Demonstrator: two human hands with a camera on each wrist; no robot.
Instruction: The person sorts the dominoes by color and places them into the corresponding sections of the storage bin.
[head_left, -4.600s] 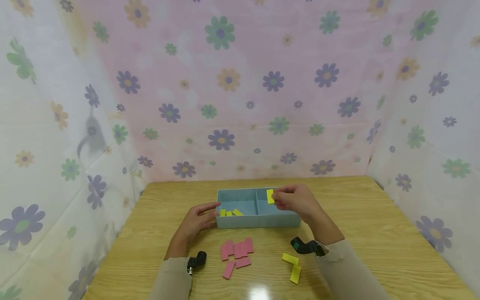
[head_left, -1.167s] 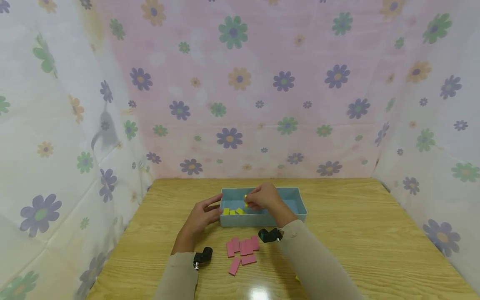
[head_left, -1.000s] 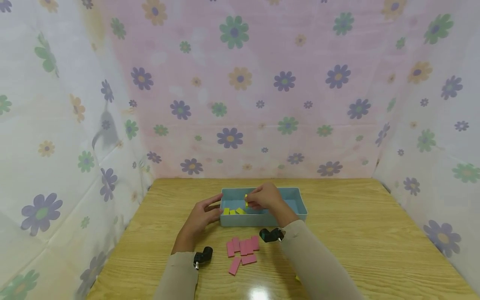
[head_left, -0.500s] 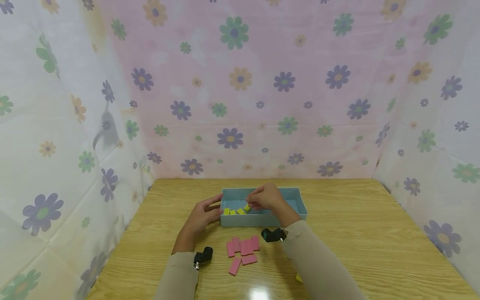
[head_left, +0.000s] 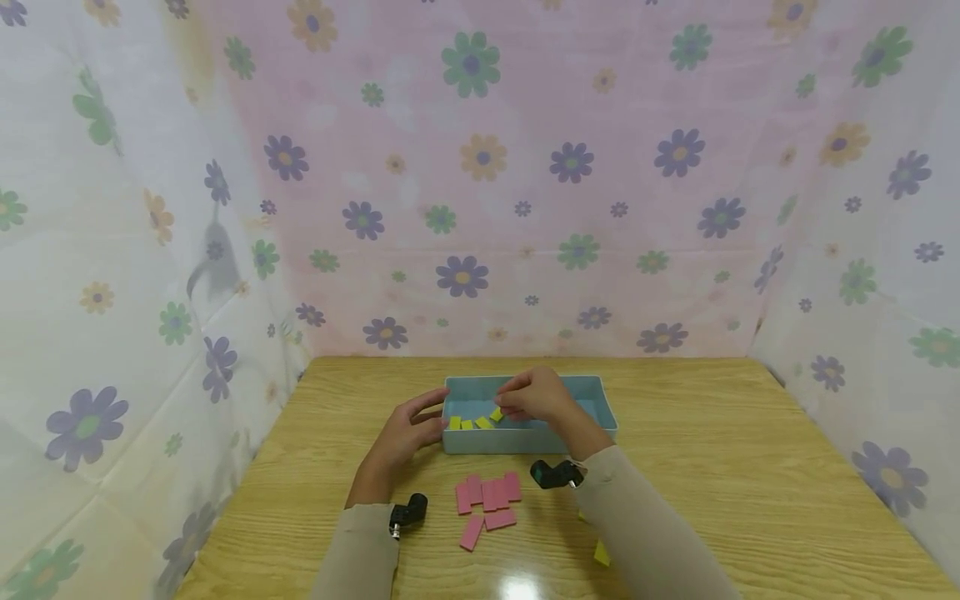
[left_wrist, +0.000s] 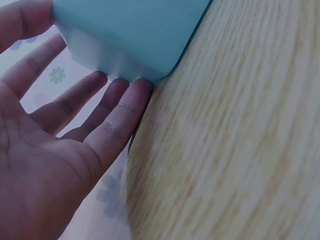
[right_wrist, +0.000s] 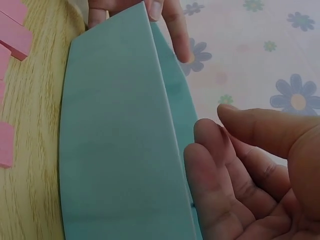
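Observation:
A light-blue box (head_left: 480,442) stands on the table, with several yellow domino-like blocks (head_left: 455,423) along its front wall at the left. My left hand (head_left: 401,433) touches the box's left end; in the left wrist view its extended fingers rest against that wall (left_wrist: 120,40). Above the box's middle, my right hand (head_left: 536,393) has its fingertips beside a tilted yellow block (head_left: 497,414). In the right wrist view the right hand's fingers (right_wrist: 210,165) are loosely bent, and no block shows between thumb and fingers. The right hand hides the box's divider.
Several pink domino-like blocks (head_left: 490,495) lie on the wooden table (head_left: 712,433) in front of the box. By the right sleeve (head_left: 645,525), another yellow block (head_left: 602,552) is partly covered. Flowered cloth (head_left: 525,250) hangs behind the table and along both sides.
My right hand has carried a yellow block from the box's right side to its left compartment, lowered it and let it go. The left hand has stayed at the box's left end.

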